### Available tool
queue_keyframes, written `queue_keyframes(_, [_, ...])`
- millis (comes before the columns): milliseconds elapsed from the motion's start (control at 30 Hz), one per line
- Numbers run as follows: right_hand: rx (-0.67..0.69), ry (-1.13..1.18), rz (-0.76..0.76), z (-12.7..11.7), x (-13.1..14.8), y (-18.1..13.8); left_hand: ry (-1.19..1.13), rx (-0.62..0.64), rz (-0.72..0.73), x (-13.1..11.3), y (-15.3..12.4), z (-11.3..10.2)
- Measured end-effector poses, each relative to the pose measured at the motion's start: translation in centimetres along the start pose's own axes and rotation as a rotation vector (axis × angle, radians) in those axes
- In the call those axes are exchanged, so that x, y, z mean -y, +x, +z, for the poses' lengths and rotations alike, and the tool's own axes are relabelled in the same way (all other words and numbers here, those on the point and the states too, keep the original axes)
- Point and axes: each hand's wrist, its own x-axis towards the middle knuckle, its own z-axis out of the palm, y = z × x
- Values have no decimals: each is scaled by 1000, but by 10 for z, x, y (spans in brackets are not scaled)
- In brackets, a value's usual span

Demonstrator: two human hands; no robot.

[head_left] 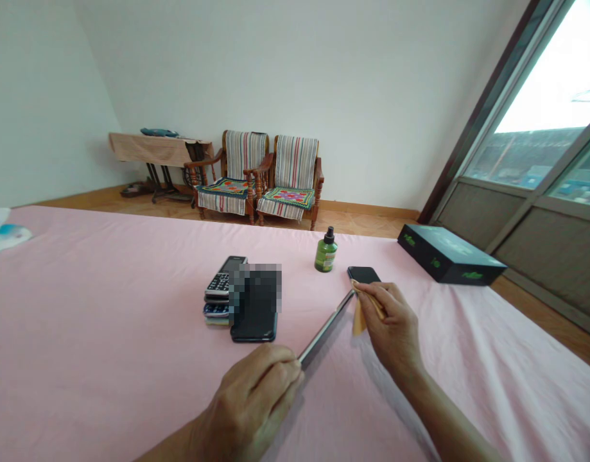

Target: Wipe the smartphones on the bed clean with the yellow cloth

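Pink sheet [106, 333]: L grip [256, 398] w/ device [325, 329], R grip [393, 324] w/ rag [359, 319] (tan).

Here's a thin, flat, silver-edged device [326, 328], seen edge-on, slanting up rightward through the lower centre. At its upper end, a folded yellow-tan cloth [359, 321] hangs, right of centre!

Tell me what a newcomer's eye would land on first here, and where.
Probably the left hand at lower centre, gripping the near end of a thin flat device seen edge-on, while the right hand holds a yellowish cloth at its far end. Next, the green bottle towards the far edge of the pink sheet, and the black box with green lettering at far right.
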Motion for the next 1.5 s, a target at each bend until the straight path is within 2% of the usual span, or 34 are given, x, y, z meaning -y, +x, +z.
queue_keyframes(167, [92,5,6,4,-12,4,-5,2,2,-1,0,0])
queue_keyframes(367, [117,-33,-48,3,-10,0,-14,35,-1,-4,2,-2])
queue_keyframes(633, [170,38,-189,8,23,-15,10,5,-22,1,0,0])
queue_keyframes(1000, [264,179,-221,14,54,-43,10,-37,-86,2,0,3])
queue_keyframes(1267, [329,291,-271,16,65,-55,40,-77,-149,4,-3,3])
queue_keyframes(1500, [420,381,-289,16,68,-62,7,-66,-138,4,-1,1])
